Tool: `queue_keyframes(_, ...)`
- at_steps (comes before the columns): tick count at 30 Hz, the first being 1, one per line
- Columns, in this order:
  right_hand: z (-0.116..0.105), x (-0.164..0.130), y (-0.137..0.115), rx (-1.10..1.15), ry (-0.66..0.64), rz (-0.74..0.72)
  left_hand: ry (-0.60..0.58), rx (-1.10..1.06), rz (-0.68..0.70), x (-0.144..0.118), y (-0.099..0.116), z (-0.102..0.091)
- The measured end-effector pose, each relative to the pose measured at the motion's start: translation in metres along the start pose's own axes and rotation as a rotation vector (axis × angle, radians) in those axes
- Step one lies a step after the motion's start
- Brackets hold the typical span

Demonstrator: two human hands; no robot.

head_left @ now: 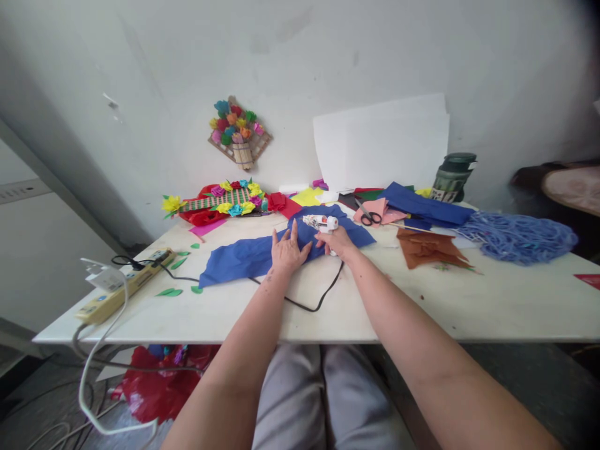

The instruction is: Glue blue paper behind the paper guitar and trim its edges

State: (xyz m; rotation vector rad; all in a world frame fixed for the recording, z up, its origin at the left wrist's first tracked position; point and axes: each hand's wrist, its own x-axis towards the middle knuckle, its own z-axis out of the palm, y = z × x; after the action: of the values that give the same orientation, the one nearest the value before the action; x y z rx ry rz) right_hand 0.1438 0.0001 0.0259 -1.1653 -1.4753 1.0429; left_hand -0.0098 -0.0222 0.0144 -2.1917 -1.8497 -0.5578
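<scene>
A long piece of blue crepe paper [234,256] lies across the middle of the white table. My left hand [287,250] rests on it with the fingers spread, holding nothing. In my right hand [336,242] is a white hot glue gun [321,222], gripped by its handle. Its nozzle points left over the blue paper, just beyond my left fingertips. A black cord [323,299] curves from near the glue gun's handle across the tabletop and under the paper. Whether the nozzle touches the paper I cannot tell.
On the left stands a power strip [126,294] with plugs and cords, beside green paper leaves [169,292]. Scissors [369,215], brown paper [429,249], a blue string bundle [525,237] and a dark green bottle [454,177] lie or stand right. A flower-decorated woven piece [220,200] lies at the back.
</scene>
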Motion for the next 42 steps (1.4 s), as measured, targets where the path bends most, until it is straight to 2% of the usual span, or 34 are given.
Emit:
queue_keyframes(11, 0.001, -0.003, -0.002, -0.011, 0.002, -0.001, 0.008, 0.051, 0.05, -0.003, 0.005, -0.003)
queue_keyframes(17, 0.0, 0.003, 0.004, -0.012, 0.005, -0.01, -0.026, -0.177, -0.053, 0.0, -0.004, 0.003)
queue_keyframes(21, -0.001, 0.002, 0.003, -0.01, 0.004, -0.003, 0.026, -0.272, -0.134, 0.003, -0.011, 0.005)
queue_keyframes(28, -0.001, 0.0, -0.001, -0.029, 0.009, 0.016, 0.047, -0.061, -0.201, 0.002, -0.013, 0.0)
queue_keyframes(34, -0.001, -0.001, -0.001, -0.015, 0.017, 0.013, 0.03, 0.066, -0.11, 0.002, -0.01, 0.003)
queue_keyframes(42, 0.0, -0.002, -0.004, -0.02, 0.017, 0.016, 0.036, 0.083, -0.059, 0.004, -0.005, 0.007)
